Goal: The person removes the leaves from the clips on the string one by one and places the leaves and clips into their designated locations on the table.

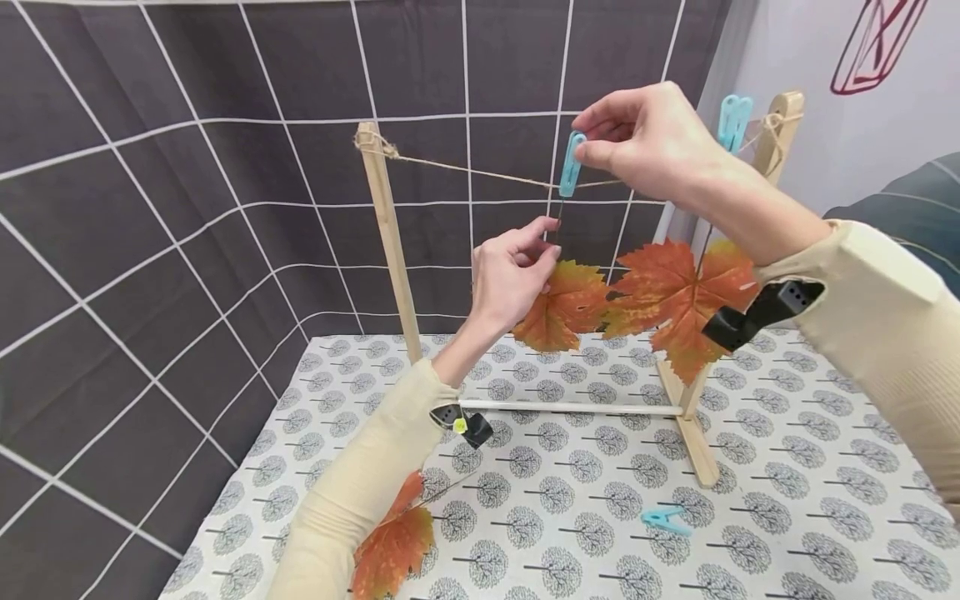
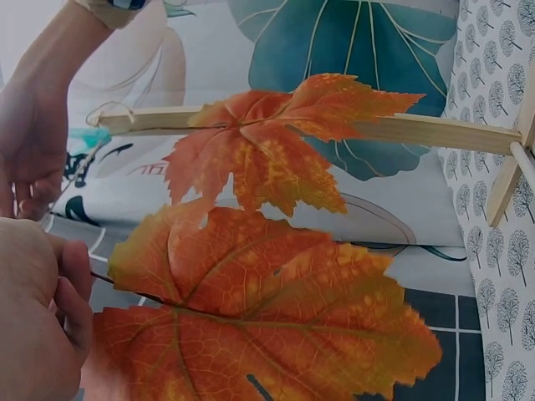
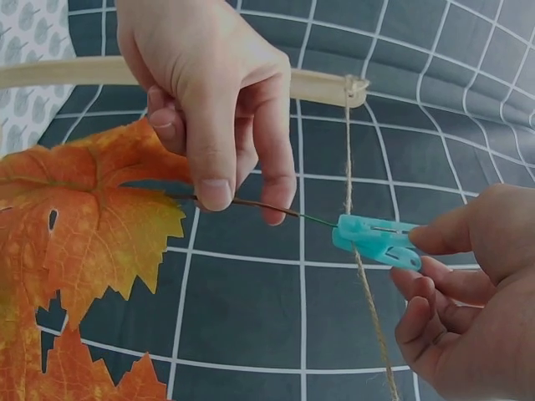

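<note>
In the head view my right hand (image 1: 645, 137) pinches a light-blue clothespin (image 1: 572, 165) by its upper end. The clothespin's lower end sits on a twine line (image 1: 480, 172), and the tip of a leaf stem meets it there, as the right wrist view shows of the same clothespin (image 3: 368, 238). Below, my left hand (image 1: 513, 275) holds that thin stem (image 3: 259, 205) between thumb and fingers. The orange-red artificial maple leaf (image 1: 566, 308) hangs under the left hand. To its right hangs a second maple leaf (image 1: 682, 287), beneath another blue clothespin (image 1: 733, 123).
Wooden posts (image 1: 390, 242) carry the twine, with a white rod (image 1: 570, 407) joining them low down. On the tree-patterned tablecloth (image 1: 525, 525) lie a loose blue clothespin (image 1: 667, 521) and another maple leaf (image 1: 397, 550), partly behind my left sleeve. A dark grid-patterned curtain (image 1: 225, 208) stands behind.
</note>
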Available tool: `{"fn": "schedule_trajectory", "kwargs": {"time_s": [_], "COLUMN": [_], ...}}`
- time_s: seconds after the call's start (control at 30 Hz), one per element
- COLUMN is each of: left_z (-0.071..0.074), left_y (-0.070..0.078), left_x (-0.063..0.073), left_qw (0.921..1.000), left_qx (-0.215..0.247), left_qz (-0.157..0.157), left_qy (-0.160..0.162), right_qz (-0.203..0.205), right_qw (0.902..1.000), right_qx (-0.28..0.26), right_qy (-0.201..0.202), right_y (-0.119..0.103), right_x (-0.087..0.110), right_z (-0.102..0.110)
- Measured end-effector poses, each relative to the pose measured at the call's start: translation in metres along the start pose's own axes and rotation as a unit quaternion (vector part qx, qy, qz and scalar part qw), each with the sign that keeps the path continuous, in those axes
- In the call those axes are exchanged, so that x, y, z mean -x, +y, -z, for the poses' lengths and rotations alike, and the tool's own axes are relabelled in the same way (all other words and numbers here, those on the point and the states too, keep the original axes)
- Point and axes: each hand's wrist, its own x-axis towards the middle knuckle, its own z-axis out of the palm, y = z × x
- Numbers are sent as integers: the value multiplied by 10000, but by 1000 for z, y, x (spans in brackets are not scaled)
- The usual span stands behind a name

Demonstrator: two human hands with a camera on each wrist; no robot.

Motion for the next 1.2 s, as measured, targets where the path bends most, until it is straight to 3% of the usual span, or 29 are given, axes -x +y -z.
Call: {"fn": "schedule_trajectory", "kwargs": {"time_s": [1.2], "left_z": [-1], "left_y": [1], "left_x": [-4], "left_qw": [9998], "left_qx": [149], "left_qz": [-52], "left_qy": [146], "right_qz": [-105], "right_qw": [9994], "right_qx": [30], "right_qy": [340], "right_y": [-6], "right_x": [0], "right_z": [8]}}
